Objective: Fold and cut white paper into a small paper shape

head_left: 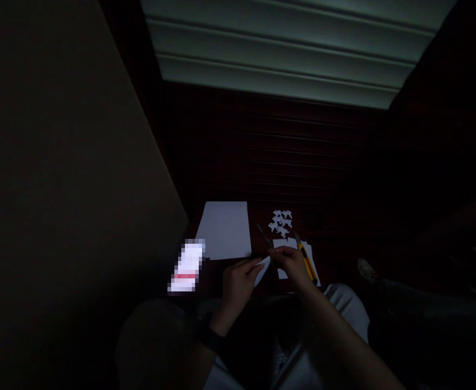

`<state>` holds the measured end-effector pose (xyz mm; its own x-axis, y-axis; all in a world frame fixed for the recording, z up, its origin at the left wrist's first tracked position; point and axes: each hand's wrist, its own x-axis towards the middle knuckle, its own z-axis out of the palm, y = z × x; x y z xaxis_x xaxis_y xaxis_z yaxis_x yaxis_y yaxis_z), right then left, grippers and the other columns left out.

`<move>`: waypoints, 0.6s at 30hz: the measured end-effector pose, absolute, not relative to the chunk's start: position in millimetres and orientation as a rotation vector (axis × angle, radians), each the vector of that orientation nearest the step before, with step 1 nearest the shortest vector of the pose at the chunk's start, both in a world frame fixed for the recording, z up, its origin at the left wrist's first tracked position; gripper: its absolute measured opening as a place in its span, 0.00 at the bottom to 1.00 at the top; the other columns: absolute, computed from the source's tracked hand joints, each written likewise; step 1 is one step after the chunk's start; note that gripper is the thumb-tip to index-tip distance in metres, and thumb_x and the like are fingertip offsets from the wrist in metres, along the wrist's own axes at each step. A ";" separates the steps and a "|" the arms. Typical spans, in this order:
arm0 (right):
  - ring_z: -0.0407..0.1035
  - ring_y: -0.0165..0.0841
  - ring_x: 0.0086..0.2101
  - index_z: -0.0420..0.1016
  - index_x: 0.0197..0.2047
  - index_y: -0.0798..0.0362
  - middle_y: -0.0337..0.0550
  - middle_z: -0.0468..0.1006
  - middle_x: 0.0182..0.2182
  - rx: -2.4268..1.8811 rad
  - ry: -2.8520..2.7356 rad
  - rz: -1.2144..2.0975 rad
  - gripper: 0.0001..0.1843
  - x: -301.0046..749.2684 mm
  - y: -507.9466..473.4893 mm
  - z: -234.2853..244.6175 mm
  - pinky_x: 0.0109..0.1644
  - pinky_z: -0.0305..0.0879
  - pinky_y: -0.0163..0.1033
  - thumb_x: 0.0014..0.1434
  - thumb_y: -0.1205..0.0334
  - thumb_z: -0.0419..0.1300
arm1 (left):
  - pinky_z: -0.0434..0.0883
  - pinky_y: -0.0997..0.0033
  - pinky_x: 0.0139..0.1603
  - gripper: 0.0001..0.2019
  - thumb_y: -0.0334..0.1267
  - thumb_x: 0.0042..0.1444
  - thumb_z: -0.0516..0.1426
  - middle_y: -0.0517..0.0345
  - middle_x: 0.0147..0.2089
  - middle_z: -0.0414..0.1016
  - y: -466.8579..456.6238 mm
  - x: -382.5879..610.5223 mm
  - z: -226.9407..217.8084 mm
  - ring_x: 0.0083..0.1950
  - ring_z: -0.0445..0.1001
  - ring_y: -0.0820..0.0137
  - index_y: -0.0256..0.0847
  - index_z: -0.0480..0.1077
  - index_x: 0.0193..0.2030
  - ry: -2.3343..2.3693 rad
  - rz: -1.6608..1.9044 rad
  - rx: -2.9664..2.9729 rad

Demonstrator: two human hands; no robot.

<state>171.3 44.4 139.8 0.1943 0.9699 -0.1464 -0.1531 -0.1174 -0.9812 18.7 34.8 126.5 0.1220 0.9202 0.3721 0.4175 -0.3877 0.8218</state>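
Observation:
In the dim head view a small white piece of paper (262, 272) is held between my two hands over the dark table. My left hand (239, 277), with a dark band on its wrist, pinches the paper's left side. The fingers of my right hand (289, 262) are closed at its upper right tip. Beside my right hand lies a yellow and black utility knife (307, 264), on small cut sheets of white paper (281, 272). A thin metal tool (263, 234), its kind unclear, lies just beyond my hands.
A stack of large white paper (226, 230) lies at the table's back left. Several small folded paper shapes (281, 222) are grouped at the back right. A bright pixelated rectangle (187, 266) is at the left edge. Another person's leg and shoe (367, 270) show at right.

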 end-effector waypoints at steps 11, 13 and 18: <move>0.61 0.28 0.18 0.72 0.22 0.57 0.39 0.69 0.16 -1.307 -0.950 1.188 0.16 172.5 47.1 140.0 0.22 0.57 0.33 0.42 0.51 0.63 | 0.72 0.69 0.42 0.08 0.39 0.53 0.56 0.61 0.38 0.78 34.2 16.7 126.2 0.39 0.76 0.69 0.47 0.75 0.38 1.254 1.276 1.859; 0.60 0.27 0.17 0.70 0.20 0.57 0.38 0.68 0.15 -1.314 -0.977 1.164 0.17 173.0 48.6 140.8 0.21 0.56 0.33 0.42 0.49 0.62 | 0.72 0.69 0.42 0.08 0.38 0.53 0.56 0.60 0.39 0.78 34.4 15.6 127.0 0.40 0.76 0.68 0.47 0.74 0.39 1.230 1.280 1.903; 0.59 0.27 0.16 0.69 0.19 0.56 0.37 0.67 0.14 -1.344 -0.998 1.119 0.18 175.9 53.0 138.7 0.20 0.56 0.33 0.43 0.48 0.62 | 0.72 0.68 0.43 0.14 0.38 0.51 0.58 0.59 0.43 0.76 34.0 14.9 127.4 0.42 0.75 0.67 0.49 0.72 0.46 1.239 1.261 1.958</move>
<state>175.9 53.0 138.7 0.2079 0.9747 -0.0820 -0.0297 -0.0775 -0.9965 14.9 34.0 127.4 0.1577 0.8845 0.4391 0.4230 -0.4623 0.7793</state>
